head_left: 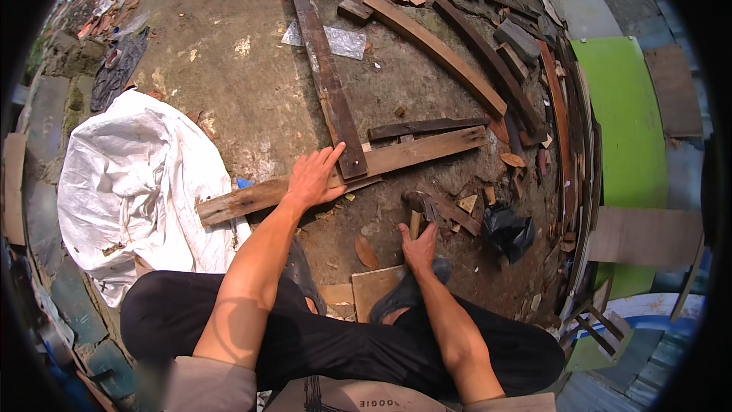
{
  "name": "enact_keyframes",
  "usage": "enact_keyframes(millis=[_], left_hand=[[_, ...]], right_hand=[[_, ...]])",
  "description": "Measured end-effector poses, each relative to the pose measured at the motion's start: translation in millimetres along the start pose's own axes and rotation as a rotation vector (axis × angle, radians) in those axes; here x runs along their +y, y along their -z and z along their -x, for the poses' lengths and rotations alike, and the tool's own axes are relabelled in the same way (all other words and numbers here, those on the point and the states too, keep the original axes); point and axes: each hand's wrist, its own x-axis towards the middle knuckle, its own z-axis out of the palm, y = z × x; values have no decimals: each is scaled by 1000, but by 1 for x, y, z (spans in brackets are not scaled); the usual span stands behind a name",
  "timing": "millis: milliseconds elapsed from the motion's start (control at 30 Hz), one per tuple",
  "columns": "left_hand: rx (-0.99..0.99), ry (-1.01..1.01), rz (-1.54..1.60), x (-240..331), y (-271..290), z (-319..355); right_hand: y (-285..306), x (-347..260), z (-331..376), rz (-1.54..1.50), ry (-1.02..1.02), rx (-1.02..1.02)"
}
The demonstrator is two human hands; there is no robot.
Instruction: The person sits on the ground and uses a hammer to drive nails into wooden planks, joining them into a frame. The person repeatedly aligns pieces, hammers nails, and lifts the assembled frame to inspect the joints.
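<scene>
My left hand [309, 177] lies on the wood with its fingers stretched out. Its fingertips touch the near end of a long dark plank [320, 69], which crosses over a lighter brown plank [427, 151]. A small shiny spot, like a nail head [356, 162], shows near the dark plank's end. In my right hand [419, 248] is a hammer [415, 223], gripped by its wooden handle, with its dark head up and just short of the planks. Another dark wood strip [427, 128] lies behind the lighter plank.
A white sack [145, 183] sits at the left, by the lighter plank's end. Loose timber beams [442, 53] and scraps lie at the far right. A black plastic bag [508, 233] is right of the hammer. A green panel [625, 114] stands at the right edge. Plastic film [345, 42] lies under the dark plank.
</scene>
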Motion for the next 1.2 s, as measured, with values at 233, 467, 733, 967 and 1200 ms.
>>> enact_keyframes(millis=[233,467,733,967,1200], left_hand=[[118,109,190,21,-4,-11],[204,673,687,32,-7,-42],[52,857,617,12,4,-68],[63,974,468,41,7,-88],[134,972,460,46,5,-101]], right_hand=[[-17,5,-11,-90,-8,176],[3,32,-39,-221,65,686],[24,-80,-117,179,649,6],[-4,-113,-144,434,850,-334],[-8,-110,-154,389,951,-306]])
